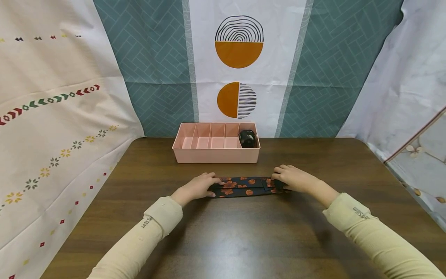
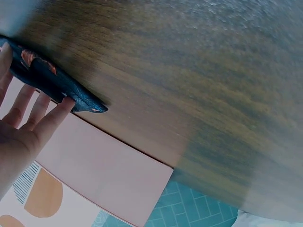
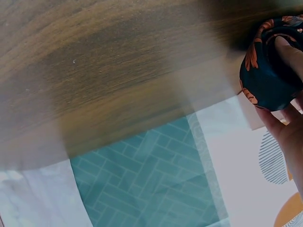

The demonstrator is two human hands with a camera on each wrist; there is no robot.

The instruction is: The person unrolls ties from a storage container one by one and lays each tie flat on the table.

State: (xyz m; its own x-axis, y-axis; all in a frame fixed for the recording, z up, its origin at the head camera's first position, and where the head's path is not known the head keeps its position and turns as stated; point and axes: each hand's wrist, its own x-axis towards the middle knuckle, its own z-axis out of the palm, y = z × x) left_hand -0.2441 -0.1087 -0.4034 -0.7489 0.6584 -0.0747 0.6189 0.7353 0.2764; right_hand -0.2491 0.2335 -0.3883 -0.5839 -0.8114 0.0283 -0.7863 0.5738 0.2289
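Observation:
A dark navy necktie (image 1: 245, 186) with orange flowers lies folded lengthwise across the wooden table, between both hands. At its left end, my left hand (image 1: 199, 186) pinches the fabric between thumb and fingers; the left wrist view shows this end of the necktie (image 2: 59, 85) under the fingertips. My right hand (image 1: 296, 180) grips the other end. In the right wrist view that end is wound into a coil (image 3: 265, 80), with the thumb in the coil's opening and the fingers around its outer side. The palm side of the right hand is hidden in the head view.
Beyond the necktie stands a pink divided box (image 1: 216, 155) with several compartments. Its rightmost compartment holds a dark patterned roll (image 1: 247, 138). Behind the wooden table (image 1: 230, 236) hangs a teal and white curtain (image 1: 160, 69), with pale cloths at both sides.

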